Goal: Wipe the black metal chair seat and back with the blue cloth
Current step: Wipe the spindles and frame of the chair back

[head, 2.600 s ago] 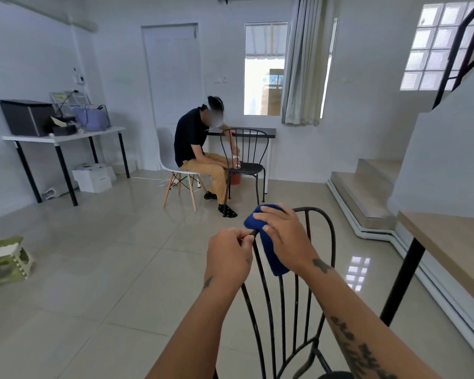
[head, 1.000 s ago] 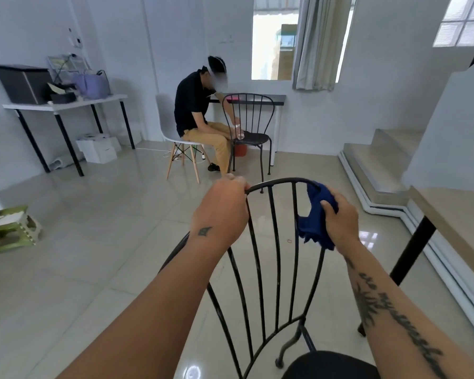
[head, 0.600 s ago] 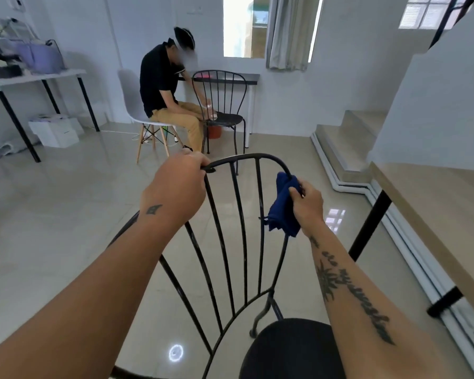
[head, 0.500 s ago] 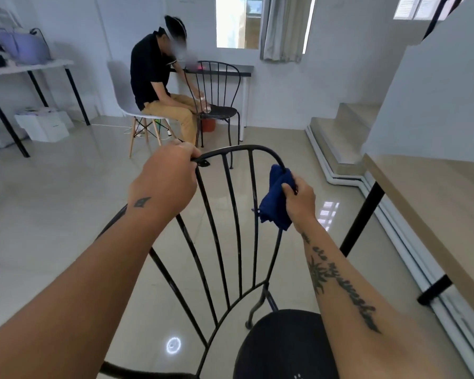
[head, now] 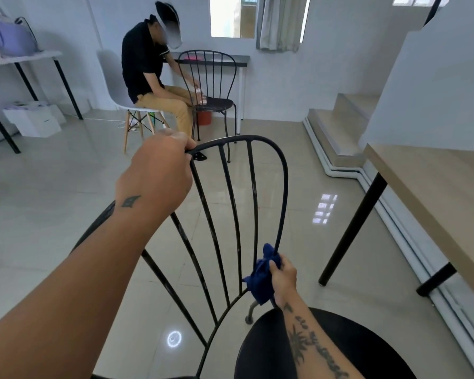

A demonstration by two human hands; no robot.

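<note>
The black metal chair stands right in front of me, its curved back frame [head: 283,170] rising from the round black seat [head: 372,348] at the bottom right. My left hand [head: 156,177] grips the top rail of the back at its left end. My right hand [head: 283,277] holds the bunched blue cloth [head: 262,277] wrapped around the right upright of the back frame, low down, just above the seat. Thin black bars fan out between the two hands.
A wooden table [head: 433,192] with black legs stands close on the right. Steps [head: 340,127] rise behind it. Across the tiled floor a person [head: 151,75] sits on a white chair beside a second black metal chair [head: 214,86]. A white table [head: 25,58] and boxes stand far left.
My right hand has slid the blue cloth down the right upright from near the top curve to just above the seat. My left hand has kept its grip on the top rail.
</note>
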